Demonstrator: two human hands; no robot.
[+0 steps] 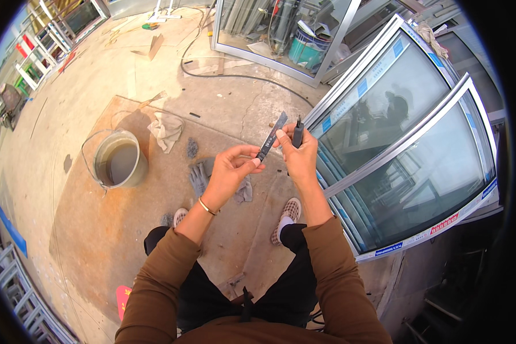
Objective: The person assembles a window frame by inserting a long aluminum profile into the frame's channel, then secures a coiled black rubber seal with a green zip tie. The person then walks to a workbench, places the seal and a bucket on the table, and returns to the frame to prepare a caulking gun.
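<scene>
My left hand (233,172) pinches the lower end of a thin dark flat strip (272,135) with pale printed marks. The strip tilts up to the right, and its exact kind is not clear. Beside it, my right hand (300,157) is closed around a slim black tool (297,134) with a narrow tip pointing up; the palm hides the rest. The right thumb and forefinger are close to the strip's middle, perhaps touching it. Both hands are in front of me, above the floor, just left of a large sliding window (384,109) in a pale metal frame.
A bucket of murky water (142,166) stands at the left on a brown board (86,229). Nearby lie a crumpled cloth (166,132) and grey gloves (199,179). A dark hose (212,75) runs behind, near a glazed frame (258,55) and a teal bucket (308,50).
</scene>
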